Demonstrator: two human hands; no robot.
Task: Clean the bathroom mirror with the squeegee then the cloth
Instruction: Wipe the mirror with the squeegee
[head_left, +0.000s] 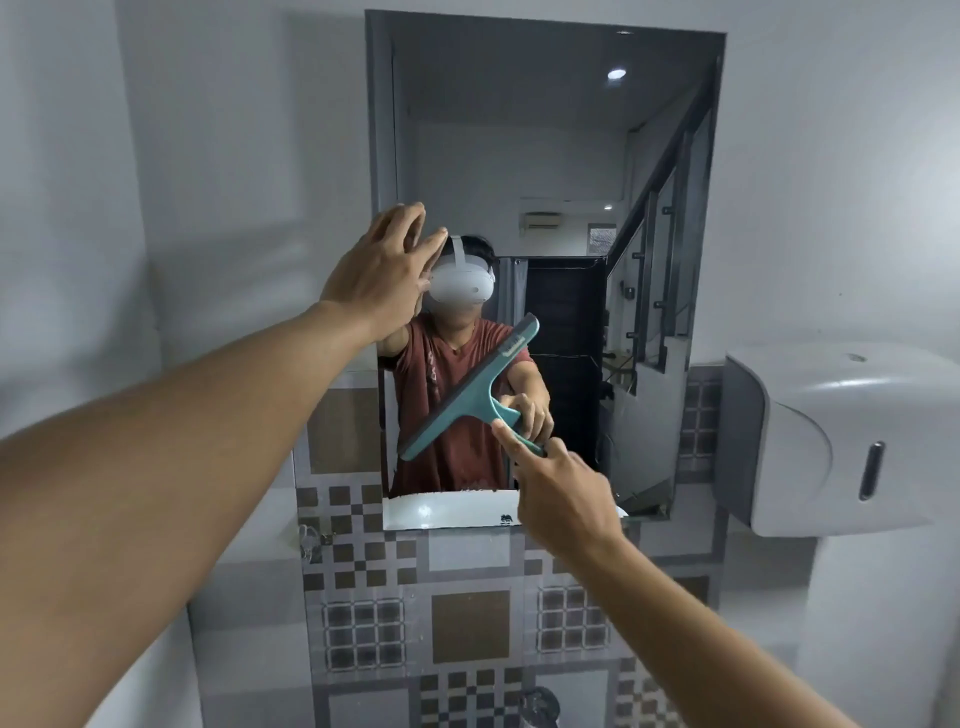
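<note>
The right hand (563, 499) grips the handle of the teal squeegee (470, 392), whose blade lies tilted against the lower middle of the mirror (545, 156), low end to the left and high end to the right. The left hand (384, 270) is up and to the left of the squeegee, well apart from it, fingers spread flat at the mirror's left edge, holding nothing. A white dispenser (831, 436) hangs on the wall right of the mirror
</note>
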